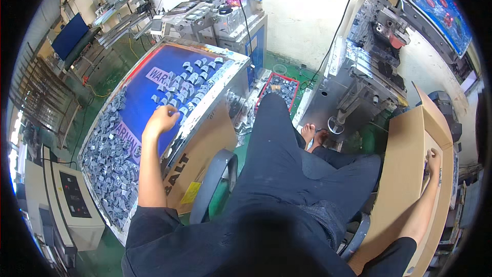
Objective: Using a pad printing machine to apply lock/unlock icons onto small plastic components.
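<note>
Left of centre in the frame, your left hand (163,119) is above the blue tabletop (143,105), fingers curled, just beside the spread-out small grey curved parts (192,78); you can't tell from this view whether it pinches one. A dense heap of grey parts (110,159) covers the tabletop's left side. At the right of the frame, your right hand (433,160) reaches into a cardboard box (405,143), fingers bent, its grip apparently hidden. Near the upper centre, a red-rimmed tray (295,95) holds similar pieces.
</note>
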`<action>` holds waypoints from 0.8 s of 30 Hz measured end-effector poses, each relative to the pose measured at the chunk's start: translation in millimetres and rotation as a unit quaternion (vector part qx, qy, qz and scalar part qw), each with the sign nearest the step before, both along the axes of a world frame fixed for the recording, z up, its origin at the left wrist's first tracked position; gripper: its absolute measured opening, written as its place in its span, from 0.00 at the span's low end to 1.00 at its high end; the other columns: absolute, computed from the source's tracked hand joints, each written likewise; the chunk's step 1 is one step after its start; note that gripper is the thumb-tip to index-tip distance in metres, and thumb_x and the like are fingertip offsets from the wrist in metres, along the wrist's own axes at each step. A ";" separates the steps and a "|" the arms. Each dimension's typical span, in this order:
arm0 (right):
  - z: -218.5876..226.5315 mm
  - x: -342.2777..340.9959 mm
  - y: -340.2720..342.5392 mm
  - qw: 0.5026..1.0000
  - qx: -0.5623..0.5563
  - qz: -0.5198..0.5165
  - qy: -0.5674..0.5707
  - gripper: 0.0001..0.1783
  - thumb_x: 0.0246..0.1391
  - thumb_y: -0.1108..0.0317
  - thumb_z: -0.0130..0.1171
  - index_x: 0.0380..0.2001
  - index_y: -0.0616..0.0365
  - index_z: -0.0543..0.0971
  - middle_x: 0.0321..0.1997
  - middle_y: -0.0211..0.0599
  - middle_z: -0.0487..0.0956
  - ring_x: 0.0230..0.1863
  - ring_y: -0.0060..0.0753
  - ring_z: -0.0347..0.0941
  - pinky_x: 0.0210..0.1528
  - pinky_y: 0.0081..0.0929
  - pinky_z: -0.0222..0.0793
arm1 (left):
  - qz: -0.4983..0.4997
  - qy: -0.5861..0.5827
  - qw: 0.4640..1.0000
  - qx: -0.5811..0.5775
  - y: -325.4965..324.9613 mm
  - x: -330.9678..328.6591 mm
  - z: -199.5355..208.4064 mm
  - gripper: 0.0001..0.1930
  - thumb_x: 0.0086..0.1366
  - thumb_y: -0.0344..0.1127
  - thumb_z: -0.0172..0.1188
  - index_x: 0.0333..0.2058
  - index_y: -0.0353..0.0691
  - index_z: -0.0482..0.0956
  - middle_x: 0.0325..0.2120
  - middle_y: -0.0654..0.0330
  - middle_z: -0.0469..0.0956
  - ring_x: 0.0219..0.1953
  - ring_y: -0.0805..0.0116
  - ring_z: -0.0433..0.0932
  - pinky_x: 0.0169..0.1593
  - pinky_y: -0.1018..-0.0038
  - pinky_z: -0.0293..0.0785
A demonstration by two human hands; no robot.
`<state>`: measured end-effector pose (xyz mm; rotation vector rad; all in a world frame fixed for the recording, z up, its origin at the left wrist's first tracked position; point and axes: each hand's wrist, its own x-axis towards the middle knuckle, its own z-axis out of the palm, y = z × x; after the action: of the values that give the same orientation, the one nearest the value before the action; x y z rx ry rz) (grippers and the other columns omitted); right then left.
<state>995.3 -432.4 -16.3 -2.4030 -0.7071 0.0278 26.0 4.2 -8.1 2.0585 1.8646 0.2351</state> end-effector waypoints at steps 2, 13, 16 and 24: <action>1.5 -0.4 2.3 1.000 -0.010 -0.003 -0.002 0.26 0.65 0.58 0.61 0.61 0.61 0.73 0.40 0.43 0.82 0.39 0.31 0.79 0.38 0.30 0.76 | -0.006 -0.003 0.999 -0.039 -3.7 -1.5 3.6 0.18 0.64 0.41 0.64 0.48 0.36 0.84 0.33 0.51 0.85 0.30 0.68 0.85 0.33 0.71 0.81; 0.5 6.0 -4.0 1.000 0.014 0.001 -0.001 0.27 0.64 0.58 0.62 0.61 0.63 0.74 0.39 0.46 0.83 0.39 0.33 0.80 0.40 0.30 0.76 | 0.034 -0.200 0.976 -0.085 2.8 1.9 -18.6 0.19 0.67 0.30 0.57 0.53 0.24 0.76 0.31 0.50 0.83 0.30 0.66 0.84 0.33 0.70 0.83; 0.7 2.9 -3.5 1.000 0.005 0.000 -0.004 0.27 0.64 0.58 0.62 0.61 0.63 0.74 0.39 0.46 0.83 0.39 0.34 0.81 0.41 0.31 0.76 | 0.048 -0.247 0.964 -0.079 5.9 0.9 -16.5 0.19 0.67 0.29 0.58 0.54 0.25 0.76 0.33 0.48 0.84 0.30 0.64 0.86 0.33 0.71 0.84; 3.9 3.4 -3.4 0.999 -0.008 -0.002 -0.033 0.27 0.64 0.58 0.62 0.60 0.63 0.74 0.41 0.48 0.83 0.40 0.35 0.81 0.44 0.33 0.76 | 0.076 -0.289 0.952 -0.070 5.9 -3.0 -26.3 0.19 0.68 0.25 0.54 0.56 0.25 0.73 0.35 0.48 0.83 0.32 0.65 0.86 0.37 0.70 0.85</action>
<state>998.7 -435.8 -12.4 -2.4294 -0.7357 -0.0489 23.0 10.1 -34.4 1.5301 1.6092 0.6475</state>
